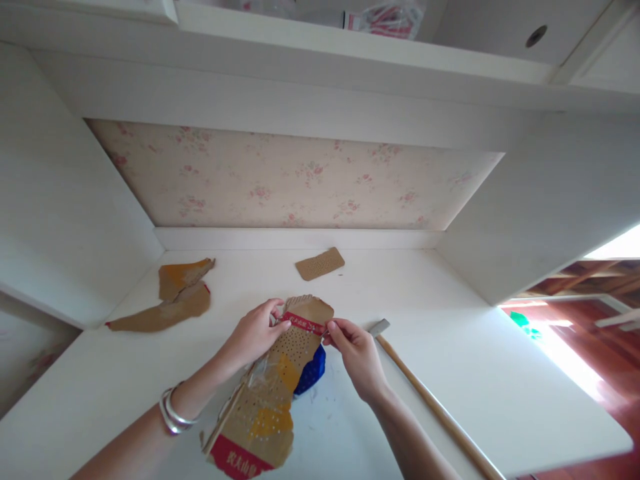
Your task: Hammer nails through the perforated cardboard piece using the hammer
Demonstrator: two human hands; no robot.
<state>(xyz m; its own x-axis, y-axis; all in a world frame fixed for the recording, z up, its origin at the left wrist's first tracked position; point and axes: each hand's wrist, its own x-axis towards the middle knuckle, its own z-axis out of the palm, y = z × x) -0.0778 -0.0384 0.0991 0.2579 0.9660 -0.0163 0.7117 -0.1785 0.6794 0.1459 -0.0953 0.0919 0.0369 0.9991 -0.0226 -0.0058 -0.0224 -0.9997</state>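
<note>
A long, ragged-edged piece of brown cardboard (277, 387), with red printed bands, yellow patches and many small holes, lies slantwise in front of me. My left hand (260, 331) grips its upper left edge, thumb on top and fingers partly hidden. At the upper right edge, my right hand (353, 343) pinches a small, thin, nail-like piece (325, 332) against the red band. A dark blue object (311, 371) shows from under the cardboard's right side. Just right of my right hand lies a hammer (417, 383), its metal head (379, 327) pointing away and its long wooden handle running toward me.
Two torn cardboard scraps (173, 307) lie at the left on the white tabletop (240, 273). A smaller holed cardboard piece (320, 264) is near the back. White side panels flank the table, and a shelf (350, 57) with plastic-wrapped items (387, 20) hangs above.
</note>
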